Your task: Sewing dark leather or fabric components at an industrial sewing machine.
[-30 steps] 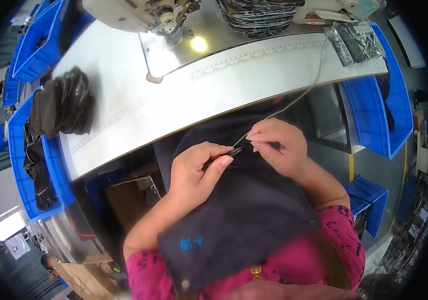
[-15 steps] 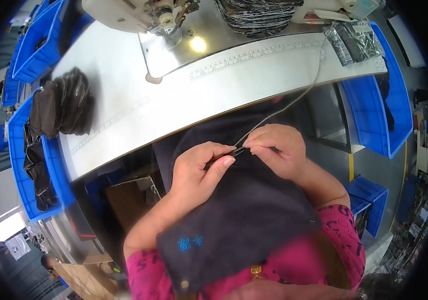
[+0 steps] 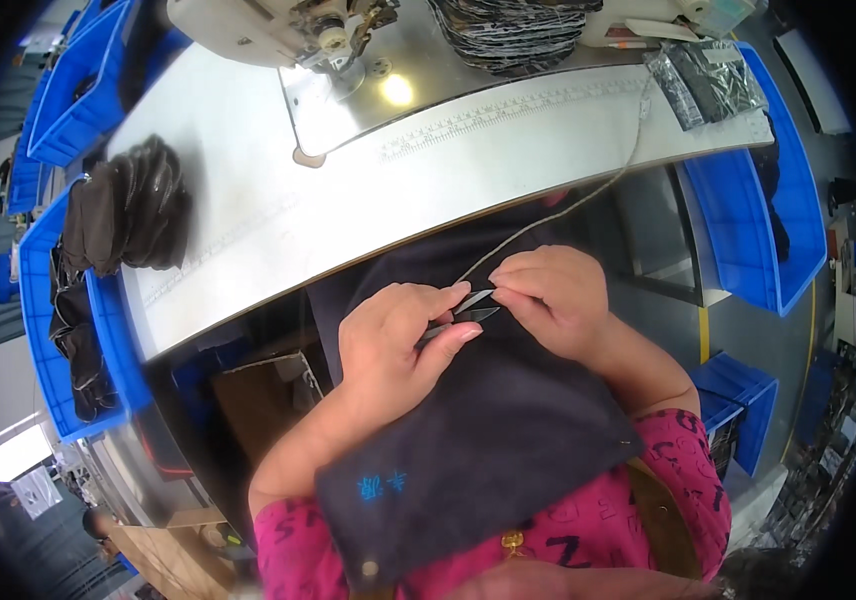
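My left hand grips small dark metal snips, whose pointed blades stand apart toward the right. A thin grey cord drapes from the white table down to the fingers of this hand. My right hand pinches at the upper blade's tip; what is between its fingertips is too small to make out. Both hands are over a dark apron on my lap, below the table edge.
A sewing machine, stacked fabric pieces and a plastic-wrapped bundle sit along the back. Dark pouches lie at the left. Blue bins flank the table, a cardboard box is underneath, and a person appears lower left.
My right fingertips have moved from the cord to beside the snips' tip. The snips have opened wider in my left hand, whose thumb has moved slightly down and right.
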The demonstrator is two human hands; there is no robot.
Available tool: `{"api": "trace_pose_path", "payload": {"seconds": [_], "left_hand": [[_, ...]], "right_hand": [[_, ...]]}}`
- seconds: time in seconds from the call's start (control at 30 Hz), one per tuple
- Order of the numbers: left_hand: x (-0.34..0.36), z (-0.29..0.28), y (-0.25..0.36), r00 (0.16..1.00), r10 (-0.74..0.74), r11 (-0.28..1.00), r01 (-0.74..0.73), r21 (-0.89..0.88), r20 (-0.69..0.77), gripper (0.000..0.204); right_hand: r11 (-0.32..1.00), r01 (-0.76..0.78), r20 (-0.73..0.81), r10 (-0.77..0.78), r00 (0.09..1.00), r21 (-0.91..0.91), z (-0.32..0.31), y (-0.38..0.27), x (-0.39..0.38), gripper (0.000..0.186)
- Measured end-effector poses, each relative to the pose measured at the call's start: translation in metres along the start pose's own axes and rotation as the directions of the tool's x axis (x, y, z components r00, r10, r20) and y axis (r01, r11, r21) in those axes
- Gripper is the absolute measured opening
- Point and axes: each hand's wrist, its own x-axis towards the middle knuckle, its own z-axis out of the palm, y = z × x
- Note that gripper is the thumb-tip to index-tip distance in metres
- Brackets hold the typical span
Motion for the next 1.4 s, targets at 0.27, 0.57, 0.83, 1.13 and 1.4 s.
{"api": "trace_pose_path", "payload": {"seconds": [0.27, 0.57, 0.83, 1.13, 1.4], "left_hand": [[0.003, 0.005, 0.003, 0.968, 0.242, 0.941, -0.220, 0.259, -0.059, 0.036], [0.003, 0.008, 0.006, 0.971, 0.234, 0.928, -0.207, 0.311, -0.053, 0.035], [0.001, 0.009, 0.004, 0.980, 0.190, 0.954, -0.170, 0.249, -0.061, 0.036], [0.002, 0.009, 0.005, 0.978, 0.195, 0.957, -0.174, 0.231, -0.072, 0.035], [0.004, 0.010, 0.009, 0.977, 0.204, 0.939, -0.179, 0.292, -0.057, 0.031]], "right_hand": [[0.960, 0.096, -0.060, -0.116, 0.991, -0.262, 0.001, -0.002, -0.003, 0.020], [0.940, 0.150, -0.046, -0.172, 0.984, -0.306, -0.001, -0.005, -0.003, 0.023], [0.937, 0.199, -0.061, -0.225, 0.972, -0.289, -0.002, -0.001, -0.007, 0.027], [0.941, 0.183, -0.089, -0.217, 0.972, -0.285, 0.002, -0.003, -0.004, 0.025], [0.918, 0.206, -0.064, -0.240, 0.969, -0.338, 0.003, -0.002, -0.007, 0.023]]}}
